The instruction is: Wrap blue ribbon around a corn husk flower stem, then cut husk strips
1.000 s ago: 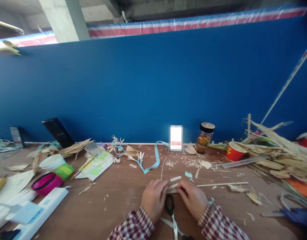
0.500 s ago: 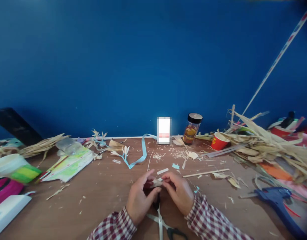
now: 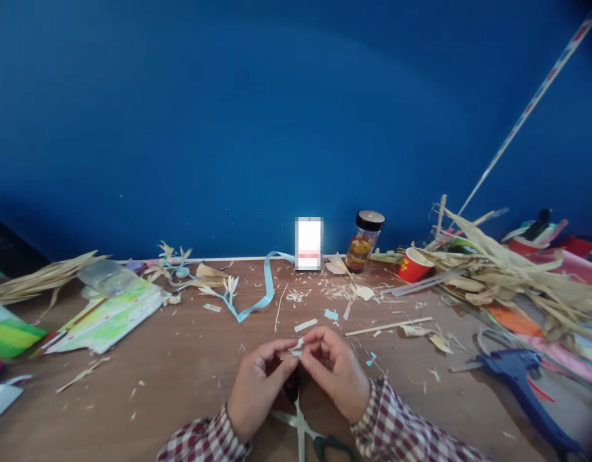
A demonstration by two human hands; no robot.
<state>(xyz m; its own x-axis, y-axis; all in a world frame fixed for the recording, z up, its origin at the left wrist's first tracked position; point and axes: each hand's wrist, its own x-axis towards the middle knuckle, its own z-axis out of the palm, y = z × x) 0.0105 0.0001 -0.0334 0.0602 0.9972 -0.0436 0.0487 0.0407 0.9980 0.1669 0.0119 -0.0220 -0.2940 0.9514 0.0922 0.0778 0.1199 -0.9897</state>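
My left hand (image 3: 257,385) and my right hand (image 3: 335,371) meet just above the brown table (image 3: 190,366), near its front edge. Both pinch one small pale strip of dried husk (image 3: 296,350) between thumbs and fingertips. A pair of scissors (image 3: 303,420) lies flat on the table right under my hands, blades pointing toward me. Checked red-and-white sleeves cover both wrists.
A thin wooden stick (image 3: 387,326) lies beyond my right hand. A light blue ribbon (image 3: 260,295), a glass jar (image 3: 365,241), a red paper cup (image 3: 414,265) and a heap of dried husks (image 3: 508,276) stand farther back. A blue glue gun (image 3: 522,378) lies at the right.
My hands have lifted from lying flat on the table into a fingertip pinch on the husk strip. The view has tilted down and swung right.
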